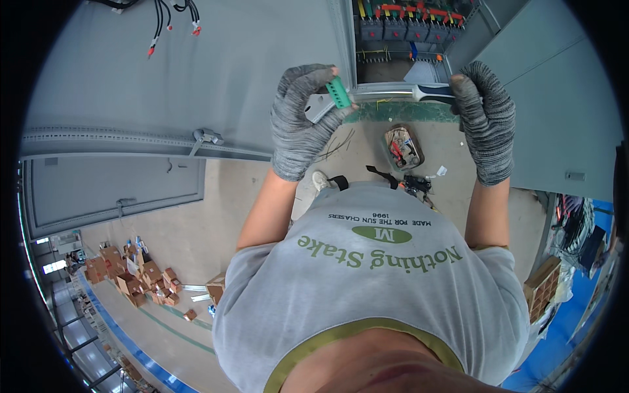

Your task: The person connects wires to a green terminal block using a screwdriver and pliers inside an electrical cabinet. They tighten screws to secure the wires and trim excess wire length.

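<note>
Grey knitted gloves with bare fingertips cover both hands. My left hand (303,121) pinches a green terminal block connector (339,93) with a row of dark openings along its side. In my right hand (483,118) is a screwdriver (432,93) with a dark and white handle, its shaft pointing left toward the connector. The shaft's tip lies near the connector; whether they touch I cannot tell. Behind the hands stands an open grey electrical cabinet (349,49), with a row of breakers (400,29) and red, yellow and green wiring inside.
A tray of small parts and tools (403,148) sits on the floor below the hands. Loose black wires with red ends (157,39) hang at upper left. A grey cabinet door (557,105) stands at right. Cardboard boxes (141,278) lie at lower left.
</note>
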{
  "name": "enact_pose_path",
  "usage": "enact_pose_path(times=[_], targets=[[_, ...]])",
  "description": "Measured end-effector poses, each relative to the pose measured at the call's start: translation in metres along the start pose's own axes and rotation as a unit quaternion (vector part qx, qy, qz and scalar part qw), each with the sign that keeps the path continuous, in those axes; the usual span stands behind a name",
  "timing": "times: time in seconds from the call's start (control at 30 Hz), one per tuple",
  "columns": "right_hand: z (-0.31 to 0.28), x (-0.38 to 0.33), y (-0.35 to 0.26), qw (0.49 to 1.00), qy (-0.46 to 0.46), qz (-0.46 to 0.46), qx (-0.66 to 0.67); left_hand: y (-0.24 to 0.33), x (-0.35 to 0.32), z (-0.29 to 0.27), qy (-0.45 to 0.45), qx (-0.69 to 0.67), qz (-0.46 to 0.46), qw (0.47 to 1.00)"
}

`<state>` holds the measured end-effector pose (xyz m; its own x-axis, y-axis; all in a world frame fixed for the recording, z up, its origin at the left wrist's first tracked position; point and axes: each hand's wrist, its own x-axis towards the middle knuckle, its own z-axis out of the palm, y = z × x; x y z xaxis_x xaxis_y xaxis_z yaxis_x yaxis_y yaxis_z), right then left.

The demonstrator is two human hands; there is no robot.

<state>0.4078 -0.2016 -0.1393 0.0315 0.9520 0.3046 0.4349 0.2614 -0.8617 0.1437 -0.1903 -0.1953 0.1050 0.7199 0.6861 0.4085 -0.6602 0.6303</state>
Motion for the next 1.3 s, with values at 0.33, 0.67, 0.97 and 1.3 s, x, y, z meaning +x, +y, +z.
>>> enact_pose_path(times=[0.33,0.67,0.97,1.3], targets=[[-0.024,0.021,0.025,0.974,-0.148,-0.008,0.169,0.012,0.005,0.007,-0.029,0.011,0.017,0.999],[-0.015,0.029,0.041,0.970,-0.103,0.063,0.212,0.013,0.004,0.010,-0.016,0.031,0.013,0.999],[-0.008,0.026,0.043,0.964,-0.106,0.035,0.242,0.006,-0.002,0.013,-0.022,0.013,-0.006,1.000],[-0.002,0.030,0.069,0.957,-0.116,-0.025,0.266,0.005,0.000,0.012,-0.026,0.003,-0.018,1.000]])
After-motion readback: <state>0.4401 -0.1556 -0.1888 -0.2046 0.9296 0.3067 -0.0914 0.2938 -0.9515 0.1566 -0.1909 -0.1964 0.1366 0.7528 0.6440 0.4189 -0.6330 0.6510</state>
